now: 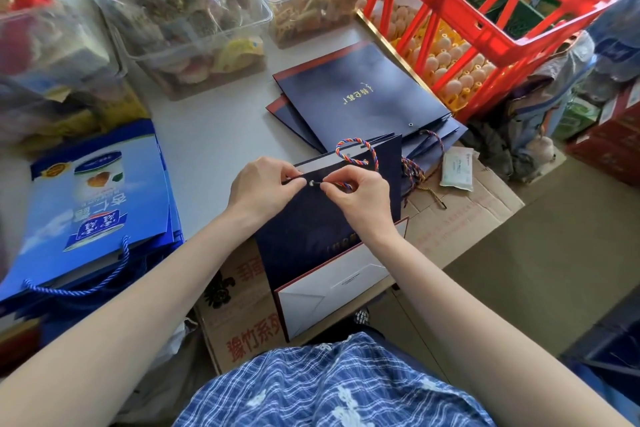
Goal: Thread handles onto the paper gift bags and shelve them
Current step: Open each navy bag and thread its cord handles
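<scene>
A: Stockroom clutter is seen all round a grey bench (214, 146), w/ goods packed along every edge. What's being worked on?

B: One navy gift bag (311, 229) is held flat over the bench edge, partly on a cardboard box (460, 218), its white base turned toward the person. Left hand (263, 187) is pinched on the top edge just beside the eyelet (312, 184), prob. so the paper is kept taut and the hole steady.

A: And the right?

B: Right hand (360, 194) is closed in a fingertip pinch on the end of the multicolour cord (356, 152), which is brought right up to the eyelet. Rest of the cord is looped above the bag's rim, kept out of the way. Whether the tip is through yet can't be told.

A: Other bags?

B: A stack of flat navy bags (360, 97) is laid beyond, eyelets showing, so likely still unthreaded; spare cords (415, 173) are left beside it. Blue printed bags (100, 204) w/ rope handles fitted are piled at left.

A: Containers?

B: Clear tubs (194, 10) are filled w/ wrapped snacks. Red crates (485, 10) are stacked over trays of eggs (450, 62). No shelf is seen, so shelving is judged a later step.
</scene>
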